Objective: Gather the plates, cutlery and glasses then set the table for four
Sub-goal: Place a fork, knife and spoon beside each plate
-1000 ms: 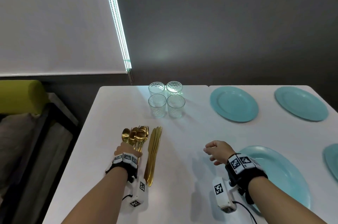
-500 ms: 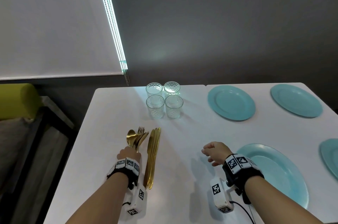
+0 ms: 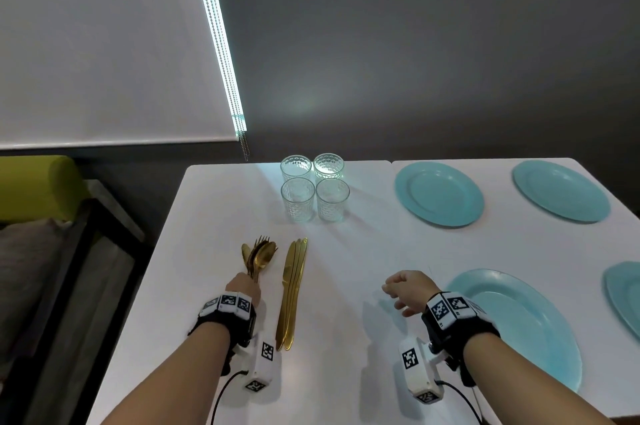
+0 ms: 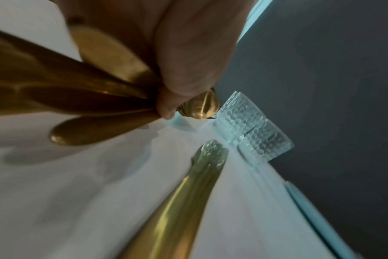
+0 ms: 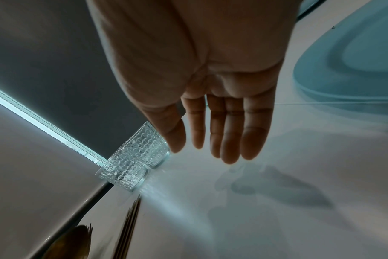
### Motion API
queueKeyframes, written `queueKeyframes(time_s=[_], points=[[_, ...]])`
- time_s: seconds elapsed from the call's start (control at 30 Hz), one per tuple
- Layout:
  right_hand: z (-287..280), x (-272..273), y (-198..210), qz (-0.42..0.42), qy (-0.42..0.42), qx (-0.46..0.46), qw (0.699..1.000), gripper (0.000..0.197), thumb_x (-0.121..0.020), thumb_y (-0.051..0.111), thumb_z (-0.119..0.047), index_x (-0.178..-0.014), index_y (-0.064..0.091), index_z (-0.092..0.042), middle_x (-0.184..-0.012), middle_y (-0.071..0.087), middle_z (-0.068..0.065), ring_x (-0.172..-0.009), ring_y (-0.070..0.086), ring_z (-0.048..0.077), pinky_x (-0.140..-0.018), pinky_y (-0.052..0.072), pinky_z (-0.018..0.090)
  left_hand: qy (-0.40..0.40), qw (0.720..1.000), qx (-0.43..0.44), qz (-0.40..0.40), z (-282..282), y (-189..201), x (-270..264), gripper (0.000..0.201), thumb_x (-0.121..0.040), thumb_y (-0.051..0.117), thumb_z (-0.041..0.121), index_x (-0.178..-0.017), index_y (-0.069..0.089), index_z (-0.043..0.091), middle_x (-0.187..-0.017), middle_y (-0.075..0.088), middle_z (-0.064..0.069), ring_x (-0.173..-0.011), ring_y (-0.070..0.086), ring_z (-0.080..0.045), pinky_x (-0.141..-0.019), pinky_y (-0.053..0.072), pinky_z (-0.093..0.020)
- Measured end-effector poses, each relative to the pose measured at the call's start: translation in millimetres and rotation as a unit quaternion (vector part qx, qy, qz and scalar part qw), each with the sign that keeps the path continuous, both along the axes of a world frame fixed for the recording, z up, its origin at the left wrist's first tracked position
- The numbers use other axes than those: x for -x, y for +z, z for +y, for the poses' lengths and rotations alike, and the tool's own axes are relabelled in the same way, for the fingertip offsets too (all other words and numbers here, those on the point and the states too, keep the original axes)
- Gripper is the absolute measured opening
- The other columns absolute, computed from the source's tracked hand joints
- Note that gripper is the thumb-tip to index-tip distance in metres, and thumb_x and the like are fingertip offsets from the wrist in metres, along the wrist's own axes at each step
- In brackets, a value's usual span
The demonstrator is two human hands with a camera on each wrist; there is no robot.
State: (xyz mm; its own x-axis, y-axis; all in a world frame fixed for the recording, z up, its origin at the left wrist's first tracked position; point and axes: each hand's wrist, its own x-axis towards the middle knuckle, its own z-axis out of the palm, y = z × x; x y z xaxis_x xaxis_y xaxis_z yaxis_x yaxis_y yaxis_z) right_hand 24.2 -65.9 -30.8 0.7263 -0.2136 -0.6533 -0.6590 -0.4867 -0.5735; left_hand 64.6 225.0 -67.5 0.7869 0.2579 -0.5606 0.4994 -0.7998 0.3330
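Spoons and forks (image 3: pixel 260 256) bunched in left hand's (image 3: pixel 242 287) fist near table's (image 3: pixel 214 202) left edge; right hand (image 3: pixel 408 289) spread, empty. Loose bundle could slip, clatter onto knives (image 3: pixel 292 289) alongside.

Left hand (image 3: pixel 243 287) now drawn back toward the near edge, grip closed around the handles of the gold spoons and forks (image 3: pixel 260 256). Bundle pulled nearer and bunched tighter than a second ago, heads no longer fanned wide, lying just left of the knives (image 3: pixel 292 289). Right hand (image 3: pixel 408 290) shifted slightly left, fingers (image 5: pixel 230 133) now loosely extended.
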Motion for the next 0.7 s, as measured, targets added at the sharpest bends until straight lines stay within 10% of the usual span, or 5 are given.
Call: queueKeyframes(time_s=[0.13, 0.37, 0.7], points=[[10, 1, 6, -0.009, 0.018, -0.007, 1.000, 0.005, -0.089, 0.060, -0.019, -0.088, 0.057, -0.015, -0.080, 0.056, -0.001, -0.069, 0.056, 0.015, -0.058, 0.048, 0.024, 0.007, 0.996, 0.083, -0.033, -7, 21, -4, 0.030, -0.097, 0.042, 0.016, -0.069, 0.048, 0.008, -0.092, 0.060, -0.016, -0.086, 0.057, -0.029, -0.070, 0.040, -0.030], [42, 2, 27, -0.064, 0.067, -0.048, 0.995, 0.018, -0.090, 0.059, -0.022, -0.106, 0.064, -0.014, -0.080, 0.060, -0.003, -0.067, 0.058, 0.012, -0.061, 0.049, 0.023, -0.007, 0.940, 0.334, -0.064, -73, 60, 9, 0.020, -0.093, 0.047, 0.006, -0.079, 0.061, 0.008, -0.070, 0.062, -0.001, -0.069, 0.059, -0.018, -0.073, 0.051, -0.027], [4, 28, 39, -0.119, -0.013, -0.106, 0.987, 0.017, -0.089, 0.063, -0.030, -0.088, 0.067, -0.014, -0.079, 0.064, -0.003, -0.064, 0.057, 0.011, -0.055, 0.047, 0.020, -0.156, 0.904, 0.396, -0.036, -145, 63, 36, 0.016, -0.090, 0.056, 0.018, -0.074, 0.059, 0.018, -0.070, 0.063, -0.001, -0.070, 0.059, -0.020, -0.075, 0.047, -0.031]])
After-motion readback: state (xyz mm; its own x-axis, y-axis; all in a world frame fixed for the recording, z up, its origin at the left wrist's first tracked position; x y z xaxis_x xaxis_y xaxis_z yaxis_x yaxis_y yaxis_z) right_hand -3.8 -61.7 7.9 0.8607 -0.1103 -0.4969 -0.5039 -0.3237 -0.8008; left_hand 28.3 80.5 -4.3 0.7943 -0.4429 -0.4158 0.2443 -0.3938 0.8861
